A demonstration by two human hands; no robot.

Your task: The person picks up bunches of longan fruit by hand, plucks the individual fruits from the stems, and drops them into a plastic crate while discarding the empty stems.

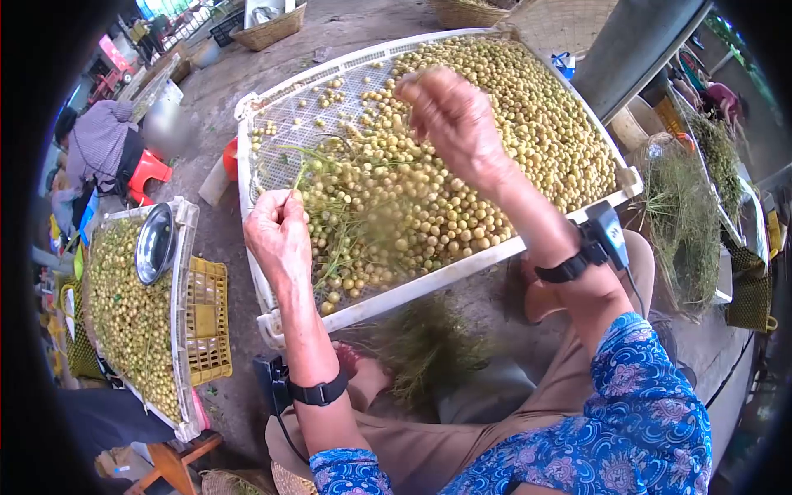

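Note:
A white mesh tray (396,299) in front of me holds a thick layer of small round yellow-brown fruits (528,115). My left hand (280,235) is over the tray's left side, thumb and forefinger pinched on a thin green stem (299,177). Beside it, a tangle of green stems (330,219) lies on the fruits. My right hand (452,120) is raised above the middle of the fruits, fingers bent and smeared by motion; whether it holds anything does not show. A blurred patch of stems or fruit is between the hands.
Stripped green stems (429,351) lie below the tray between my legs. At left, a second fruit tray (183,330) carries a metal bowl (155,243), by a yellow crate (208,318). Stem bundles (681,214) and a post (631,49) stand at right. A person (103,144) bends at far left.

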